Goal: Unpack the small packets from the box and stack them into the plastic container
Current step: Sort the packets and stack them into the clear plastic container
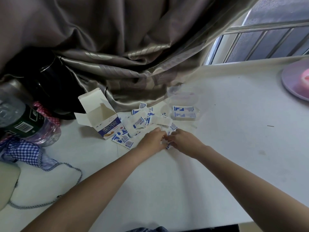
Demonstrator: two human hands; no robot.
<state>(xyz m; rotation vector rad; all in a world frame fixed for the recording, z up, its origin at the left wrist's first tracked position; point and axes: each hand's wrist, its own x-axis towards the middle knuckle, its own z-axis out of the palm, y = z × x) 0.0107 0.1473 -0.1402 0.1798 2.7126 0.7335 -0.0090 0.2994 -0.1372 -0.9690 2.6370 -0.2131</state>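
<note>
head view: a white table (217,164) stands by a barred window (267,42), with a grey-brown satin curtain (117,56) draped onto its far edge. on the left lie a checked cloth (25,151), a plastic bottle (21,119) with a barcode label, and a black kettle (50,81); a pink plate (296,81) sits at the right edge. the open bandage box (102,118), blue and white with chinese characters, lies beside a scattered heap of small packets (143,121). the clear plastic container (184,104) behind the heap holds a stack of packets. the left hand (152,141) and right hand (182,141) meet, fingers curled, seemingly pinching a packet (168,145) together.
</note>
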